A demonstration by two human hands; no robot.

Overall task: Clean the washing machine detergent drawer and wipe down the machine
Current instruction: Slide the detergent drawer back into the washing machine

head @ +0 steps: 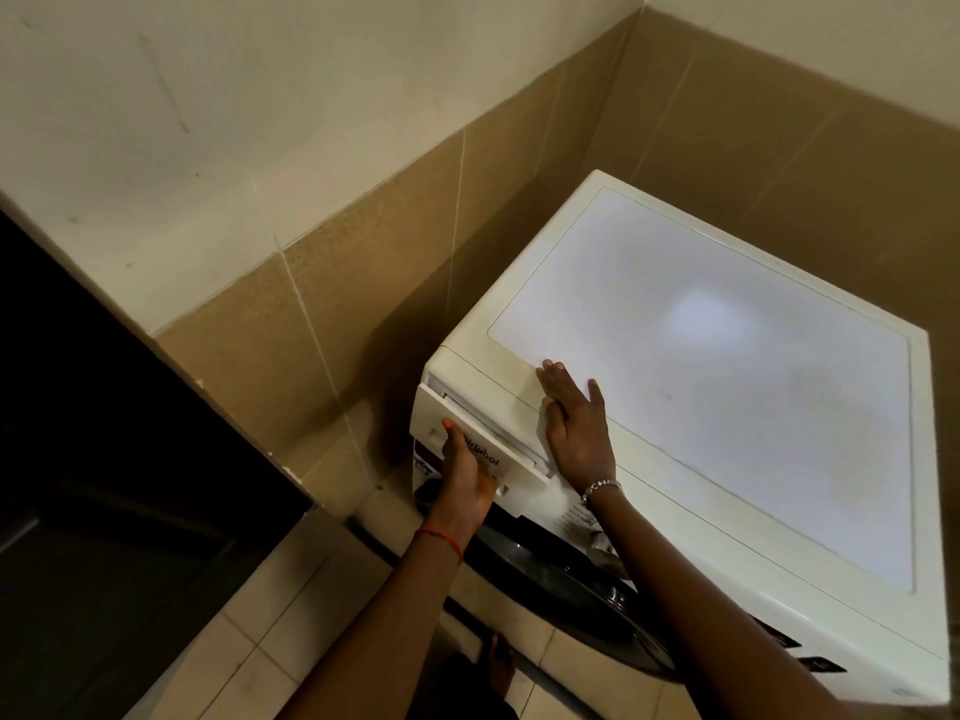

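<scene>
Detergent drawer (pixel 514 462) seen part-way out at 8 o'clock corner of washing machine (pixel 727 381). Drawer front gripped by left hand (pixel 465 475): thumb laid on face, fingers curled beneath, mostly hidden; likely for pulling. Right hand (pixel 574 433) laid flat on top at drawer's 3 o'clock, fingers pressed together, thumb spread, probably as brace against pull.

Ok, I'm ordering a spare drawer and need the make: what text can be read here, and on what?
"irlpool": detergent drawer front, upside down in this view, first letters hidden by the left hand.
Small print on the control panel by the right hand's wrist: too small to read.
Dark marks low on the washing machine front: too blurred to read.
</scene>
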